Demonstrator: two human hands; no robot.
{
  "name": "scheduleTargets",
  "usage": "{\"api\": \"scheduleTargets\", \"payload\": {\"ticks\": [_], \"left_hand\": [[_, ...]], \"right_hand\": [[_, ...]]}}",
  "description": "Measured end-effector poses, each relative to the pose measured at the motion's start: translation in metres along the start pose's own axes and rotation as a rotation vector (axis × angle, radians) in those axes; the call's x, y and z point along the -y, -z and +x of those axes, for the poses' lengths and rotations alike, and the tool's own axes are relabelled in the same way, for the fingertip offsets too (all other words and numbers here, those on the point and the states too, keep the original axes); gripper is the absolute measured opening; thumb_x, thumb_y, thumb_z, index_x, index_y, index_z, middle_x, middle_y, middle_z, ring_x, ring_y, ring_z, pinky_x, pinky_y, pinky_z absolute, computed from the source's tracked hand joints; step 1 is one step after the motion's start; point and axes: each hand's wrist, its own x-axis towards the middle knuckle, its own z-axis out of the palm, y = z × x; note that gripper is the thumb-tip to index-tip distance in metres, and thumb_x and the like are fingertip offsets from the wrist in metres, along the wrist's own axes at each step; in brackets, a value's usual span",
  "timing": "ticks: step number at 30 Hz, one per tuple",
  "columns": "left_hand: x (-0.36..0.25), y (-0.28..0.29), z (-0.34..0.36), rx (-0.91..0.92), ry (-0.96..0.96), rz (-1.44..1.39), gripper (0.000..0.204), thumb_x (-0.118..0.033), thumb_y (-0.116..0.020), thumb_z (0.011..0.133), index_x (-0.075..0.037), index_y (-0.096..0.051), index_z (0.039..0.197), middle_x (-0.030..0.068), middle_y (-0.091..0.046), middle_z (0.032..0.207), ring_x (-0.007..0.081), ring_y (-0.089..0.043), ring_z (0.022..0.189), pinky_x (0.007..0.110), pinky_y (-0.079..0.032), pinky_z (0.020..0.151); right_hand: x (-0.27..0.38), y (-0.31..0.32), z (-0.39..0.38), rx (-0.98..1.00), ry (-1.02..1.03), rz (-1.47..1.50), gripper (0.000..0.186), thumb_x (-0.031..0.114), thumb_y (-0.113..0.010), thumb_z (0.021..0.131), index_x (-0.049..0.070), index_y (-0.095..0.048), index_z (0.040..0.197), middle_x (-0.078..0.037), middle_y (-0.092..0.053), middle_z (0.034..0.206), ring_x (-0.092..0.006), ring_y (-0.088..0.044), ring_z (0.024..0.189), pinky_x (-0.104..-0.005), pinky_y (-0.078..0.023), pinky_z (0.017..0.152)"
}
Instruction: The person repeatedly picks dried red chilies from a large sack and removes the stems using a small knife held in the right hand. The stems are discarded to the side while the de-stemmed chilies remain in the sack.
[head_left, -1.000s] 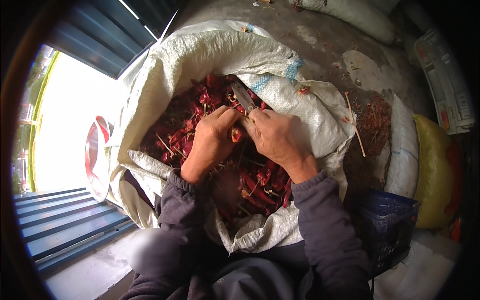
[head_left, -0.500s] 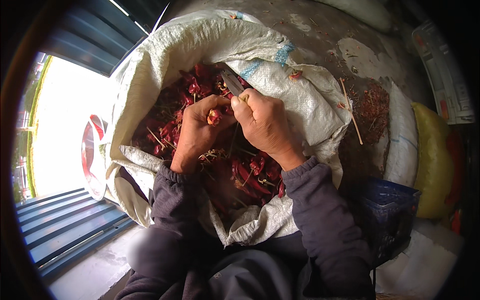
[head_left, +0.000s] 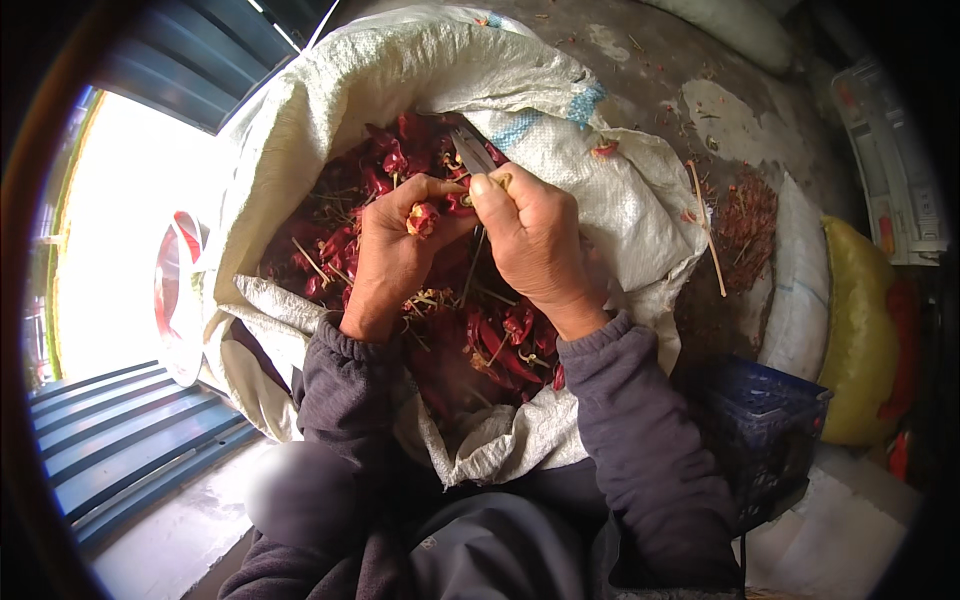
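Note:
My left hand [head_left: 392, 250] is closed around a dried red chili pepper [head_left: 423, 219], and its pale, ragged end sticks out of the fist. Close beside it, my right hand [head_left: 532, 235] grips scissors [head_left: 472, 152]. Their grey blades point up and away over the sack, and their handles are mostly hidden in my fingers. Both hands are above an open white woven sack [head_left: 440, 60] with its rim rolled outward. Dried red chili peppers [head_left: 505, 345] with thin pale stems fill the sack, some of them covered by my hands.
A blue plastic crate [head_left: 765, 400] stands to the right, near a yellow-green sack [head_left: 855, 330] and a white sack [head_left: 800, 270]. Red scraps [head_left: 745, 225] and a long thin stick [head_left: 708, 230] lie at the right. Blue corrugated panels [head_left: 130, 430] frame a bright opening at left.
The view has shifted slightly. The left hand still grips the chili pepper and the right hand the scissors, with a second red pepper piece now showing between the hands.

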Motion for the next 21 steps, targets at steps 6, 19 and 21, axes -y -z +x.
{"api": "scheduleTargets", "payload": {"ticks": [6, 19, 21], "left_hand": [[0.001, 0.001, 0.0, -0.037, 0.154, -0.128, 0.02, 0.003, -0.078, 0.084, -0.004, -0.072, 0.102, -0.0022, -0.069, 0.085, 0.0042, -0.06, 0.078, 0.022, -0.05, 0.07], [0.009, 0.002, -0.001, -0.198, 0.34, -0.374, 0.018, 0.003, -0.075, 0.088, -0.005, -0.072, 0.104, -0.0001, -0.069, 0.091, 0.0055, -0.063, 0.083, 0.022, -0.052, 0.074], [0.002, 0.002, 0.0, -0.204, 0.35, -0.384, 0.018, 0.003, -0.074, 0.089, -0.004, -0.072, 0.104, 0.0, -0.069, 0.092, 0.0058, -0.063, 0.082, 0.022, -0.052, 0.074]], "right_hand": [[-0.003, -0.006, -0.002, 0.021, -0.259, 0.362, 0.03, 0.021, -0.062, 0.101, 0.003, -0.06, 0.077, 0.001, -0.053, 0.059, -0.0069, -0.047, 0.054, -0.0289, -0.039, 0.048], [-0.009, 0.068, 0.041, -0.592, -0.114, 0.586, 0.027, 0.032, -0.06, 0.106, 0.005, -0.057, 0.104, 0.001, -0.053, 0.073, -0.0079, -0.046, 0.056, -0.0244, -0.039, 0.049], [-0.015, 0.09, 0.046, -0.694, 0.083, 0.054, 0.027, 0.03, -0.061, 0.105, 0.004, -0.058, 0.111, -0.002, -0.058, 0.077, -0.0114, -0.055, 0.061, -0.0258, -0.047, 0.054]]}}
